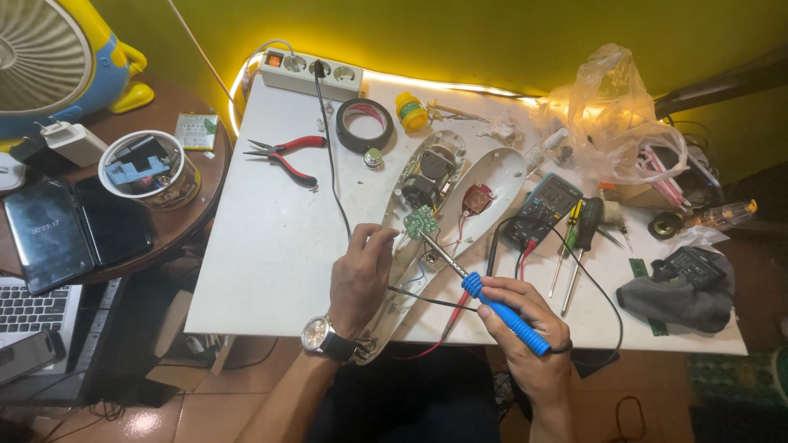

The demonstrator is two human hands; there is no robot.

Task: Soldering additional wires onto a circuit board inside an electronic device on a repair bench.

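An opened white plastic device (480, 176) lies in two shell halves on the white table (271, 238), with a small green circuit board (421, 221) and thin wires inside. My left hand (359, 279), wearing a wristwatch, rests on the lower shell with its fingers at the green board. My right hand (525, 332) grips a blue-handled soldering iron (492, 303); the metal tip touches the green board.
A multimeter (543, 209) and screwdrivers (574, 246) lie right of the shells. Red-handled pliers (287, 156), black tape roll (364, 125), a power strip (310, 74) and a plastic bag (611, 115) sit farther back. A round side table (193, 201) at left holds a tablet, phone and cup.
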